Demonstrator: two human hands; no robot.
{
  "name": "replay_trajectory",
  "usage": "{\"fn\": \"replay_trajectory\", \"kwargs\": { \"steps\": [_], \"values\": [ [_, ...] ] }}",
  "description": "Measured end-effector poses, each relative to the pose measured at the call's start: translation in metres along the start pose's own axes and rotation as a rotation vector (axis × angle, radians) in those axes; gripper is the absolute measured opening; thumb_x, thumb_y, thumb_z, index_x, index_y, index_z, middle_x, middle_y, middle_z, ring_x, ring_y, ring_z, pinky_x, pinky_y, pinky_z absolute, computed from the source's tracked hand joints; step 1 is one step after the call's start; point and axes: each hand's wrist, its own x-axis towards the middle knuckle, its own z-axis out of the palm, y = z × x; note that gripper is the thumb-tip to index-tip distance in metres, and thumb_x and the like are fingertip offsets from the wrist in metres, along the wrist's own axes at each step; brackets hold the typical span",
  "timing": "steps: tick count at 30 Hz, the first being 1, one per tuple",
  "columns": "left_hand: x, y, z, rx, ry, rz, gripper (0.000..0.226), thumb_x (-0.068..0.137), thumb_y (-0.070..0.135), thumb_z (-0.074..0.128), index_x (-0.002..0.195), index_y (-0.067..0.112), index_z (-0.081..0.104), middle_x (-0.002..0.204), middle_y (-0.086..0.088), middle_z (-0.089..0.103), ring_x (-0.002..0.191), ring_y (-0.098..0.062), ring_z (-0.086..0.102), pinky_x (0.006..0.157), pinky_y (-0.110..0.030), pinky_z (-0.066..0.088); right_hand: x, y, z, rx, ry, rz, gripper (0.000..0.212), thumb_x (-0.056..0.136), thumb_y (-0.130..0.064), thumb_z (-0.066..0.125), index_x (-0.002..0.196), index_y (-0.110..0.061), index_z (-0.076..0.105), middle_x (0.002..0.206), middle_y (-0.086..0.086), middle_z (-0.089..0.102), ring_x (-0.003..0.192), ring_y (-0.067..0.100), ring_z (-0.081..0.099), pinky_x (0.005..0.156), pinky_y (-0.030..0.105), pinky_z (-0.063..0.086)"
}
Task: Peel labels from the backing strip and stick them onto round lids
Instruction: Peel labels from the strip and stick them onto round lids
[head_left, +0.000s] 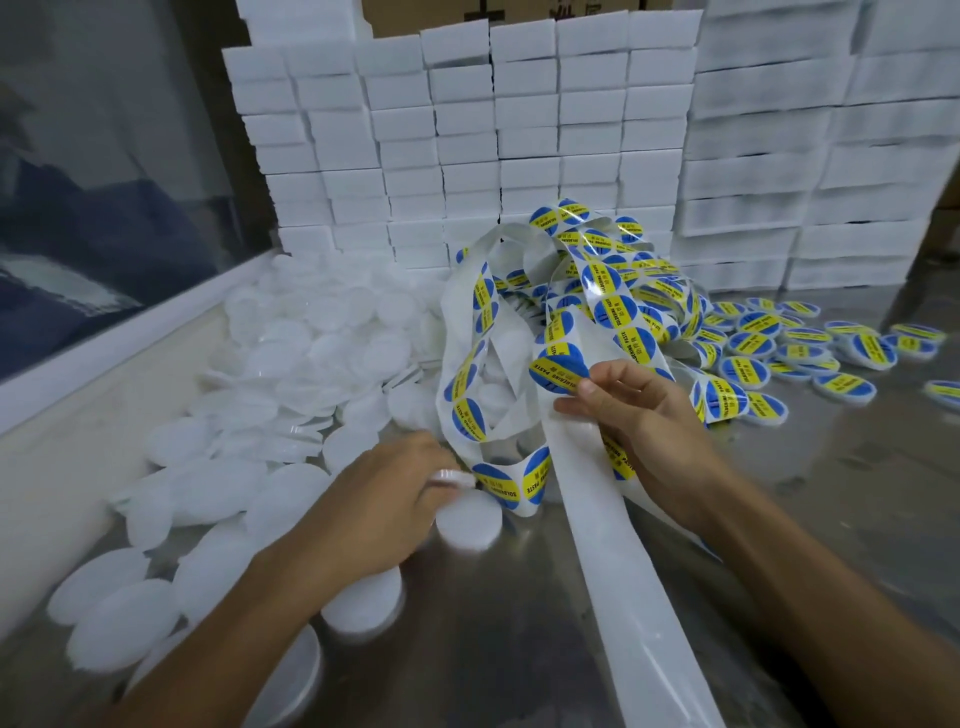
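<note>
I see right hand pinching backing strip at blue-yellow label; left hand pinching bare white lid. Labelled lids heaped right; unlabelled lids piled left, many left.

1. The round blue-and-yellow labels on the backing strip read "SOLDERING PASTE" in black on the yellow band.
2. Smaller characters on the labels were too small to read.
3. The labelled lids carried the same label design; their print was illegible.
</note>
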Motion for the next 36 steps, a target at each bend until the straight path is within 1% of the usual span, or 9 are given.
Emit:
{"fn": "replay_trajectory", "kwargs": {
  "steps": [3,6,10,13,18,23,27,30,36],
  "values": [
    [0.005,0.006,-0.002,-0.112,0.211,0.016,0.008,0.094,0.019,0.059,0.093,0.014,0.065,0.088,0.003,0.059,0.086,-0.018,0.057,0.079,-0.036,0.046,0.0,0.0,0.0,-0.027,-0.007,-0.012,0.011,0.085,-0.009,0.069,0.08,-0.018,0.071,0.09,0.01,0.076,0.093,0.023,0.074,0.073,0.016,0.054],
    [0.012,0.025,-0.002,-0.298,0.36,-0.027,0.009,0.093,0.022,0.056,0.092,0.016,0.063,0.083,0.002,0.063,0.078,-0.02,0.059,0.069,-0.029,0.047,0.0,-0.002,0.0,-0.025,-0.013,-0.03,0.012,0.078,-0.016,0.073,0.072,-0.026,0.075,0.086,0.006,0.076,0.094,0.021,0.074,0.079,0.022,0.05],
    [0.034,0.059,0.006,-0.976,0.391,-0.242,0.016,0.091,0.004,0.05,0.086,0.015,0.059,0.073,-0.006,0.058,0.058,-0.025,0.058,0.042,-0.019,0.04,-0.001,-0.003,-0.002,0.02,-0.026,-0.052,0.005,0.07,-0.026,0.074,0.071,-0.031,0.074,0.08,-0.002,0.074,0.096,0.019,0.072,0.072,0.019,0.048],
    [0.05,0.08,0.015,-1.228,0.345,-0.294,0.012,0.096,0.007,0.048,0.101,0.012,0.058,0.067,-0.007,0.061,0.054,-0.028,0.062,0.039,-0.025,0.042,-0.001,-0.004,-0.004,0.024,-0.033,-0.025,0.004,0.071,-0.03,0.076,0.071,-0.032,0.073,0.084,-0.003,0.074,0.098,0.016,0.069,0.085,0.032,0.044],
    [0.069,0.089,0.031,-1.41,0.311,-0.427,0.031,0.098,0.01,0.042,0.128,0.008,0.051,0.107,-0.026,0.058,0.061,-0.029,0.067,0.052,-0.036,0.054,0.001,-0.008,-0.008,0.152,0.047,-0.014,0.003,0.068,-0.027,0.075,0.069,-0.029,0.074,0.088,-0.002,0.074,0.091,0.011,0.072,0.077,0.029,0.046],
    [0.072,0.081,0.038,-1.596,0.325,-0.45,0.039,0.1,0.012,0.041,0.138,0.007,0.043,0.124,-0.029,0.054,0.065,-0.03,0.071,0.058,-0.038,0.058,0.005,-0.011,-0.012,0.221,0.137,0.015,0.016,0.063,-0.029,0.077,0.079,-0.023,0.077,0.083,-0.004,0.073,0.081,0.009,0.069,0.077,0.031,0.051],
    [0.069,0.074,0.044,-1.461,0.362,-0.456,0.026,0.099,0.013,0.052,0.123,0.009,0.058,0.121,-0.02,0.063,0.083,-0.03,0.073,0.063,-0.037,0.059,0.003,-0.011,-0.01,0.177,0.097,0.0,0.01,0.066,-0.03,0.077,0.075,-0.025,0.079,0.076,-0.006,0.069,0.071,0.006,0.065,0.073,0.027,0.05],
    [0.067,0.069,0.045,-1.44,0.434,-0.495,0.012,0.093,0.01,0.06,0.106,0.009,0.062,0.112,-0.02,0.067,0.083,-0.029,0.074,0.062,-0.034,0.06,0.003,-0.008,-0.008,0.08,0.12,-0.038,0.008,0.079,-0.021,0.075,0.073,-0.026,0.08,0.074,-0.006,0.071,0.066,0.004,0.063,0.069,0.025,0.051],
    [0.067,0.064,0.044,-1.632,0.392,-0.477,0.033,0.095,-0.004,0.042,0.123,0.001,0.058,0.114,-0.02,0.068,0.095,-0.029,0.072,0.085,-0.042,0.059,0.002,-0.003,-0.005,-0.07,0.214,-0.138,0.011,0.083,-0.018,0.076,0.077,-0.027,0.079,0.071,-0.006,0.072,0.061,0.005,0.062,0.069,0.032,0.051]
  ]
}}
